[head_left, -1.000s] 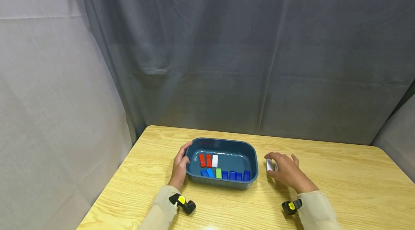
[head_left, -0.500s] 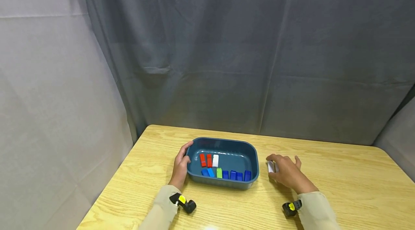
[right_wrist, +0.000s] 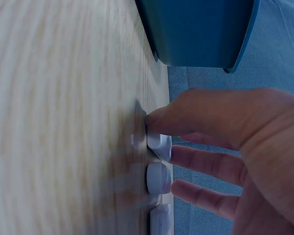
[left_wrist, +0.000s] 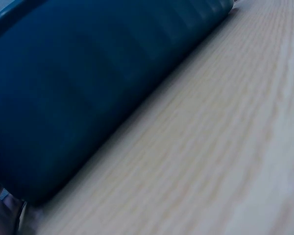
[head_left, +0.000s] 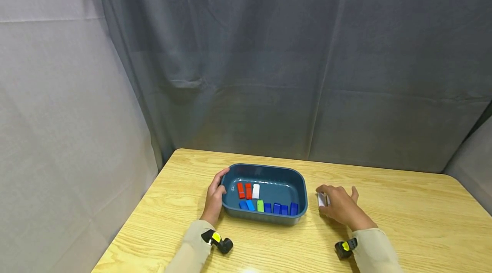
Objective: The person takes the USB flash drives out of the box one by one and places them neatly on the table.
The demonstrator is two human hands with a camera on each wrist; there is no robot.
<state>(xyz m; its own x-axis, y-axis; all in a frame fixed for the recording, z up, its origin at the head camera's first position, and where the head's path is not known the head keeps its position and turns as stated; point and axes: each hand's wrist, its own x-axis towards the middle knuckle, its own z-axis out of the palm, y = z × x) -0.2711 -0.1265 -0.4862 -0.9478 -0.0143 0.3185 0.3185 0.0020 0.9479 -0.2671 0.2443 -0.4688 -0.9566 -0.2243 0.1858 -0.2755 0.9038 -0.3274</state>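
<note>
Wooden table (head_left: pixel 407 204) bears 1 tub (head_left: pixel 261 218) before grey curtains (head_left: pixel 246 59).

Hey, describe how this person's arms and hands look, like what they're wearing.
Both the left hand and right hand are bare, with no gloves. The left sleeve and right sleeve are plain beige. The left wrist camera and right wrist camera are small and black, each with a yellow mark.

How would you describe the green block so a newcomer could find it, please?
On the wooden table, find the dark teal tub that the left hand grips. Along its near side, the green block lies between a light blue block and a dark blue block; it is the only green one.
</note>
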